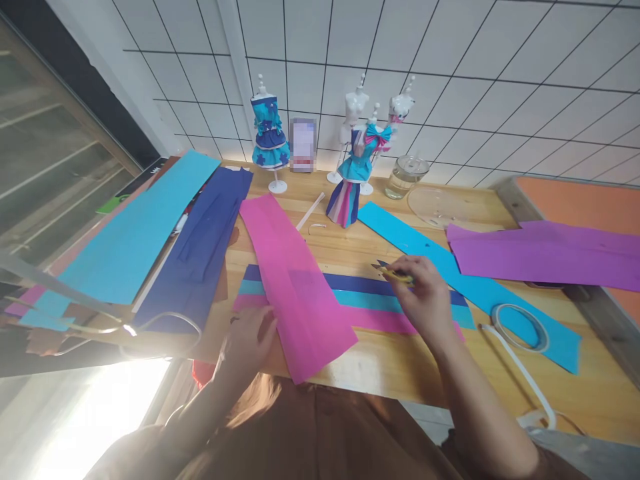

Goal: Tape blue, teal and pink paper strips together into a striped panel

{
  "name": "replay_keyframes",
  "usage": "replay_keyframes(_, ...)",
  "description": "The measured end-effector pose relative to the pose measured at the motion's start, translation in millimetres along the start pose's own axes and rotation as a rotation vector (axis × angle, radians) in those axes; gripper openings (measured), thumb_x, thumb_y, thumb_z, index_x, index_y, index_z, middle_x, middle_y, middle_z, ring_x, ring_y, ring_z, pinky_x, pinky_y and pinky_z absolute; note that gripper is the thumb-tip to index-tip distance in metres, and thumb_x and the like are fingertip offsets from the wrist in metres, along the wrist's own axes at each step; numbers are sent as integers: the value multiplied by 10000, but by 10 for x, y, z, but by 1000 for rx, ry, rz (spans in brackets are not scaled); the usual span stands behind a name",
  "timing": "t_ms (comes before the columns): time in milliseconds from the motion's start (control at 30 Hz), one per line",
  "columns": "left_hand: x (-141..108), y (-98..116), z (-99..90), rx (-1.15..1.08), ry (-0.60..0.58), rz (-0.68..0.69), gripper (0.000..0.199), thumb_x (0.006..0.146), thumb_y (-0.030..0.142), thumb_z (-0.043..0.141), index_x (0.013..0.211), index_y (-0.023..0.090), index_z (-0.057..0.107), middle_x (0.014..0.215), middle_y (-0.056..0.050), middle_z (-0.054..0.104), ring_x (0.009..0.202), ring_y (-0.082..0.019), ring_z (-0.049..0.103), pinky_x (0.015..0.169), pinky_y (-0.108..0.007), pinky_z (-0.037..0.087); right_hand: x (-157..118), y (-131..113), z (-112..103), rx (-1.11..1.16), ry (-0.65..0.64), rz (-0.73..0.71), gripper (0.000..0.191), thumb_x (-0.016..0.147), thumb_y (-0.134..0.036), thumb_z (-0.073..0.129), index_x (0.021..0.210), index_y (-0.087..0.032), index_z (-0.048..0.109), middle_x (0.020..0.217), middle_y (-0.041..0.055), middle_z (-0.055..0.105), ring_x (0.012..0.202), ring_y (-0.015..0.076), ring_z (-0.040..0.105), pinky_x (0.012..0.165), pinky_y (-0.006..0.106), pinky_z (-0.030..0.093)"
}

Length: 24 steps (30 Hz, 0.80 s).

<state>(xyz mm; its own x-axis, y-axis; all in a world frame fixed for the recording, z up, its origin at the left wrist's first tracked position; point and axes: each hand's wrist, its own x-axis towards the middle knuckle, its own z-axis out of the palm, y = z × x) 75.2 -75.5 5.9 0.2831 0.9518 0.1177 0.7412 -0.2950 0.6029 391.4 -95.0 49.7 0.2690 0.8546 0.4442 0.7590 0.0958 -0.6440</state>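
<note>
My right hand is closed around small yellow-handled scissors, their dark blades pointing left above the striped strip. That layered strip of navy, light blue and pink runs across the table in front of me. Over its left part lies a pink sheet, set crosswise and slanting. My left hand rests on the strip's left end, fingers spread and slightly bent, with the fingertips beside the pink sheet's left edge. Under my right wrist the strip is partly hidden.
Dressed mini mannequins and a glass of water stand by the tiled wall near a phone. Blue and navy sheets pile up at left. A tape roll sits on a blue strip, beside purple sheets.
</note>
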Motion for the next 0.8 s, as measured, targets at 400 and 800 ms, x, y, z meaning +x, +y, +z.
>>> replay_keyframes(400, 121, 125, 70, -131, -13, -185, 368, 807, 352, 520, 1132, 194, 590, 827, -56, 647, 828, -240, 604, 796, -409, 458, -837, -240, -145, 1213, -52, 932, 347, 646, -352, 777, 945, -196, 694, 1158, 127, 616, 1174, 265, 505, 959, 346, 470)
replay_keyframes(800, 102, 16, -131, -640, 107, -423, 355, 737, 430, 620, 1002, 194, 598, 906, -49, 661, 854, -190, 629, 746, -291, 493, -918, -447, 61, 1394, -149, 1250, 247, 611, -283, 815, 813, -193, 706, 570, -33, 531, 486, 47, 482, 455, 130, 444)
